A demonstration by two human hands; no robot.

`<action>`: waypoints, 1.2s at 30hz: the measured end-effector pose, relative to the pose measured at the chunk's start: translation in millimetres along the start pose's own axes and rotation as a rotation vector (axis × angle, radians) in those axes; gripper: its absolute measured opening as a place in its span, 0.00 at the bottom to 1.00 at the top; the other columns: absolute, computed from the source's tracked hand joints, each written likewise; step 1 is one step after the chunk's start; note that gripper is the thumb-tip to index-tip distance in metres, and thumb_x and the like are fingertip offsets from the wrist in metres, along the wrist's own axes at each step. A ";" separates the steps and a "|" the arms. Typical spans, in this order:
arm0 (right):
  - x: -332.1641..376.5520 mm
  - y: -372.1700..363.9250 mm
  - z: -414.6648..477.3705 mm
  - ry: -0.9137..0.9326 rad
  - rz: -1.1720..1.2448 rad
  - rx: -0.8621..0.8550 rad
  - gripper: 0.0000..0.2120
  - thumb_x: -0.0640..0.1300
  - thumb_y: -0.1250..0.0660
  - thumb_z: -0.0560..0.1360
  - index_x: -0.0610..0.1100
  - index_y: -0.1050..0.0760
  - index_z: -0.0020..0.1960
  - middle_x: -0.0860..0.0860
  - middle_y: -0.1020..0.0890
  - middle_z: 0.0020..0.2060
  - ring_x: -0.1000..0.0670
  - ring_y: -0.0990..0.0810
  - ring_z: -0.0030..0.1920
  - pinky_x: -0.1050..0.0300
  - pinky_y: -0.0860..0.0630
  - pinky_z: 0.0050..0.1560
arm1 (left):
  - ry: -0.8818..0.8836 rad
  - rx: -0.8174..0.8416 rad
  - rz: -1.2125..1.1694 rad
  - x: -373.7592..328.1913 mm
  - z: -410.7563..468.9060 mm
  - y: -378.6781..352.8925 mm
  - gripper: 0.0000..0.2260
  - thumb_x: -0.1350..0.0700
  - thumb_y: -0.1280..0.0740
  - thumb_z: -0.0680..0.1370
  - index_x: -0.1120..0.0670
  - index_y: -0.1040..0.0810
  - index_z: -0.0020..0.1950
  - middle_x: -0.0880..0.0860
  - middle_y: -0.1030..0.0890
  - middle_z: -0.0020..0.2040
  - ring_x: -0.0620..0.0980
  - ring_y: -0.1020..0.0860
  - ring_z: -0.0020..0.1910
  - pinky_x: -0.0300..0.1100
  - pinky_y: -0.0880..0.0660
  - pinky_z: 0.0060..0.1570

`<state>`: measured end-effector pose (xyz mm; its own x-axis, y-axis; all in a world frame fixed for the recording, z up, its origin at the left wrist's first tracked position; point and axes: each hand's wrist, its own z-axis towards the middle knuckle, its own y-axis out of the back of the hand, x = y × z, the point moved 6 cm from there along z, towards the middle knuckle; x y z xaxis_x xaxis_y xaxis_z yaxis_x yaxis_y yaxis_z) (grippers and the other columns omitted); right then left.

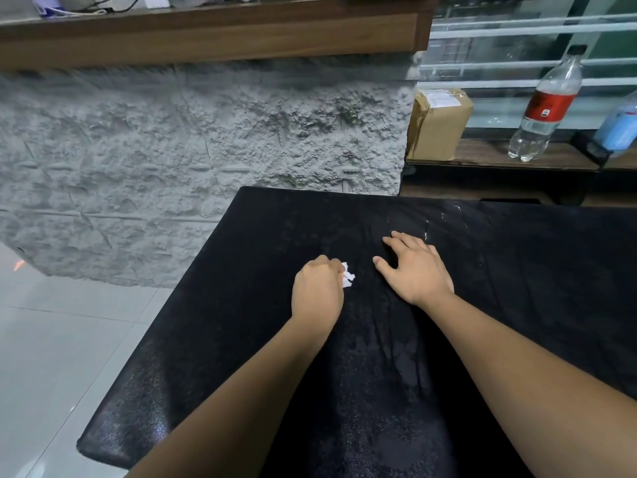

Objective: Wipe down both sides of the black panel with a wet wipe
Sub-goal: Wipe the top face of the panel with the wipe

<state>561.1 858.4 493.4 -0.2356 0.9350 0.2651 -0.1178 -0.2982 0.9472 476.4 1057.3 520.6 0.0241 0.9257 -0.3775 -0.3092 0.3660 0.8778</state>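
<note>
Starting at the left, the panel lies flat, with its left edge above the tiled floor and its far corner near the stone wall. My left hand is clenched round the wipe, a crumpled white wad poking out past the knuckles and touching the panel's top face near the middle. Just to the right, apart from the wipe, my right hand lies flat with its fingers spread, holding nothing and pressing on the panel. Damp streaks show around and beyond that hand. Farther right, on a shelf behind, a box and a bottle stand well apart from the work.

I judge I'm mid-wipe on the upward face, though I can't tell whether it's the first or the second. The next move calls for firm downward pressure and a sweep toward the drier-looking left part, with the right hand bracing the panel.
</note>
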 end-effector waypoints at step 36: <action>2.0 3.1 -1.1 0.000 0.007 0.000 0.34 0.70 0.49 0.79 0.55 0.33 0.80 0.56 0.35 0.81 0.53 0.39 0.80 0.50 0.42 0.80 | 0.298 -0.087 0.077 82.9 47.0 31.3 0.08 0.61 0.34 0.82 0.54 0.15 0.52 0.54 0.19 0.49 0.57 0.20 0.46 0.48 0.27 0.43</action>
<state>559.1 859.1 496.7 -0.2360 0.9330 0.2718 -0.1164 -0.3048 0.9453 513.4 1150.0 530.6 -0.2783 0.8768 -0.3922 -0.3797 0.2746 0.8834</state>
